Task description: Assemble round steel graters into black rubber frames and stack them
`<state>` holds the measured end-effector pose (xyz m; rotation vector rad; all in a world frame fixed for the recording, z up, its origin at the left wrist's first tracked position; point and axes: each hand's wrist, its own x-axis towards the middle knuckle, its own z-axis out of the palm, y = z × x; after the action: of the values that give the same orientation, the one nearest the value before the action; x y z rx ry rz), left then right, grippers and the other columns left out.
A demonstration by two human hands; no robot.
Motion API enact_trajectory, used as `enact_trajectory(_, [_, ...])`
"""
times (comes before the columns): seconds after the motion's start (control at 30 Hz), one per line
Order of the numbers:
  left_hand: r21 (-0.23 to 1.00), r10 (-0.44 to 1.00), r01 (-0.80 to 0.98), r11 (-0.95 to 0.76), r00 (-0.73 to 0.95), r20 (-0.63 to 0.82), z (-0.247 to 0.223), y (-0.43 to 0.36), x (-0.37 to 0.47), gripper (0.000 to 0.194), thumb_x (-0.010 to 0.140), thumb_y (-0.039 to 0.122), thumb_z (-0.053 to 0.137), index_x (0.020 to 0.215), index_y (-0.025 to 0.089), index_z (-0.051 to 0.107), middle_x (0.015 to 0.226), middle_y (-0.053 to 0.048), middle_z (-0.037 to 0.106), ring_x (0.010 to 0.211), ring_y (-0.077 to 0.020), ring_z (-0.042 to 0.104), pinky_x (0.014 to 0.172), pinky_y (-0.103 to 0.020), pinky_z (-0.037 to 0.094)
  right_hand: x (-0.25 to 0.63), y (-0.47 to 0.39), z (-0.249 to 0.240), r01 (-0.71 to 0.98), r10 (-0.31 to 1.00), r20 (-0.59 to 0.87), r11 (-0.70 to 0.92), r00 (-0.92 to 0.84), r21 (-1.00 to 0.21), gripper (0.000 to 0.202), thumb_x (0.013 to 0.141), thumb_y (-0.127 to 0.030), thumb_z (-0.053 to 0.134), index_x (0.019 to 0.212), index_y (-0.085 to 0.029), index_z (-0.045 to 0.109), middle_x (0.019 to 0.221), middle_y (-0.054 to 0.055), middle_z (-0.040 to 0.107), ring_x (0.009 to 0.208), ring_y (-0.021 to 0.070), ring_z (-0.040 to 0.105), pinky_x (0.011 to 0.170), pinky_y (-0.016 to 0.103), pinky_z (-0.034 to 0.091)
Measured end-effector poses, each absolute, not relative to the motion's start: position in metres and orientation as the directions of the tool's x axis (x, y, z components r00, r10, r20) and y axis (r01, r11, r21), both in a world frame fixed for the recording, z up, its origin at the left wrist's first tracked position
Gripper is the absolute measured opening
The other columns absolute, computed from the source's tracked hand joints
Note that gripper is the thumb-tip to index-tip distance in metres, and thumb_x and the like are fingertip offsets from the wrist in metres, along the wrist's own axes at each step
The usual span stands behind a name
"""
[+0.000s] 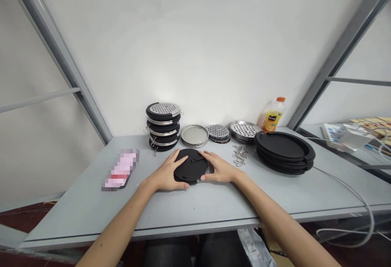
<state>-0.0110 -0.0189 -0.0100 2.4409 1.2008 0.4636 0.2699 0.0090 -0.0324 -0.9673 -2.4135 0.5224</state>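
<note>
A round black disc (pixel 191 167) lies flat on the grey table in front of me, with a small slot-like mark on its face. My left hand (pixel 168 171) rests against its left edge, thumb and fingers spread around the rim. On the opposite side my right hand (pixel 218 167) touches the rim, its fingers also apart. Just behind the disc are stacked metal rings or lids (pixel 194 135). To their right sit perforated metal discs (pixel 218 132) and a stack of metal grater plates (pixel 244 130). Several metal hooks or clips (pixel 240 155) lie right of my right hand.
A tall stack of black-rimmed graters (pixel 164 128) stands at the back left. A pixelated phone (pixel 121 169) lies left. Black round trays (pixel 284 151) are piled right, before an orange drink bottle (pixel 274 115). White cables (pixel 348 183) and a power strip (pixel 339 136) are far right.
</note>
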Motion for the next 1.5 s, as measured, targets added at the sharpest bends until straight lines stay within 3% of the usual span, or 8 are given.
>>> enact_trajectory(0.23, [0.471, 0.807, 0.684, -0.557, 0.579, 0.113, -0.009, -0.019, -0.010, 0.104, 0.062, 0.062, 0.075, 0.147, 0.026, 0.029, 0.159, -0.013, 0.003, 0.144, -0.0376, 0.008, 0.114, -0.055, 0.021, 0.269, 0.006, -0.023, 0.521, 0.704, 0.302, 0.691, -0.643, -0.500, 0.104, 0.064, -0.065, 0.071, 0.146, -0.015, 0.033, 0.141, 0.020, 0.046, 0.127, 0.0384, 0.044, 0.106, 0.052, 0.034])
enact_trajectory(0.37, [0.475, 0.805, 0.676, -0.563, 0.580, 0.128, -0.011, -0.019, -0.011, 0.101, 0.062, 0.061, 0.075, 0.147, 0.027, 0.031, 0.159, -0.012, 0.005, 0.144, -0.0376, 0.010, 0.114, -0.055, 0.022, 0.269, 0.007, -0.016, 0.509, 0.734, 0.324, 0.659, -0.597, -0.554, 0.068, 0.081, -0.058, 0.057, 0.136, -0.018, 0.050, 0.131, 0.014, 0.057, 0.119, 0.0327, 0.053, 0.103, 0.046, 0.039])
enact_trajectory(0.5, [0.466, 0.808, 0.691, -0.553, 0.580, 0.098, -0.009, -0.020, -0.011, 0.101, 0.065, 0.062, 0.073, 0.148, 0.028, 0.027, 0.159, -0.011, 0.004, 0.144, -0.0370, 0.010, 0.114, -0.053, 0.021, 0.284, 0.017, -0.014, 0.705, 0.892, 0.395, 0.424, -0.218, -0.569, 0.038, 0.091, -0.047, 0.045, 0.108, -0.021, 0.068, 0.107, 0.009, 0.070, 0.098, 0.0284, 0.063, 0.088, 0.041, 0.047])
enact_trajectory(0.6, [0.458, 0.819, 0.710, -0.535, 0.569, 0.073, -0.006, -0.021, -0.010, 0.102, 0.064, 0.064, 0.072, 0.148, 0.028, 0.026, 0.159, -0.009, 0.003, 0.145, -0.0357, 0.009, 0.115, -0.051, 0.019, 0.305, 0.027, -0.016, 0.864, 0.879, 0.467, 0.158, 0.098, -0.478, 0.030, 0.089, -0.034, 0.046, 0.105, -0.020, 0.068, 0.104, 0.008, 0.070, 0.096, 0.0270, 0.062, 0.085, 0.038, 0.046])
enact_trajectory(0.77, [0.457, 0.828, 0.724, -0.517, 0.558, 0.052, -0.003, -0.023, -0.009, 0.101, 0.064, 0.066, 0.071, 0.148, 0.028, 0.028, 0.159, -0.007, 0.002, 0.145, -0.0353, 0.008, 0.116, -0.050, 0.019, 0.328, 0.035, -0.022, 0.955, 0.859, 0.453, -0.122, 0.238, -0.271, 0.036, 0.086, -0.023, 0.045, 0.113, -0.010, 0.064, 0.120, 0.016, 0.063, 0.110, 0.0308, 0.054, 0.086, 0.037, 0.044])
enact_trajectory(0.93, [0.446, 0.827, 0.729, -0.519, 0.560, 0.048, -0.003, -0.024, -0.010, 0.100, 0.065, 0.068, 0.069, 0.148, 0.030, 0.027, 0.159, -0.007, 0.001, 0.145, -0.0341, 0.007, 0.116, -0.049, 0.019, 0.329, 0.037, -0.024, 0.933, 0.897, 0.304, -0.246, 0.321, -0.262, 0.030, 0.085, -0.027, 0.046, 0.090, -0.013, 0.072, 0.097, 0.018, 0.070, 0.101, 0.0312, 0.059, 0.074, 0.035, 0.046])
enact_trajectory(1.27, [0.443, 0.823, 0.724, -0.529, 0.565, 0.061, -0.004, -0.024, -0.011, 0.099, 0.066, 0.068, 0.068, 0.148, 0.030, 0.027, 0.159, -0.007, 0.004, 0.145, -0.0349, 0.008, 0.115, -0.051, 0.021, 0.337, 0.045, -0.033, 0.916, 0.884, 0.378, -0.122, 0.276, -0.382, 0.020, 0.076, -0.029, 0.056, 0.085, -0.019, 0.072, 0.091, 0.014, 0.071, 0.100, 0.0301, 0.060, 0.075, 0.034, 0.045])
enact_trajectory(1.5, [0.448, 0.822, 0.723, -0.527, 0.567, 0.052, -0.003, -0.024, -0.010, 0.100, 0.066, 0.069, 0.067, 0.148, 0.029, 0.026, 0.159, -0.008, 0.004, 0.145, -0.0339, 0.006, 0.116, -0.051, 0.019, 0.335, 0.052, -0.036, 0.749, 0.771, 0.546, 0.140, 0.328, -0.647, 0.019, 0.080, -0.034, 0.055, 0.087, -0.019, 0.064, 0.089, 0.010, 0.071, 0.084, 0.0247, 0.066, 0.077, 0.035, 0.048])
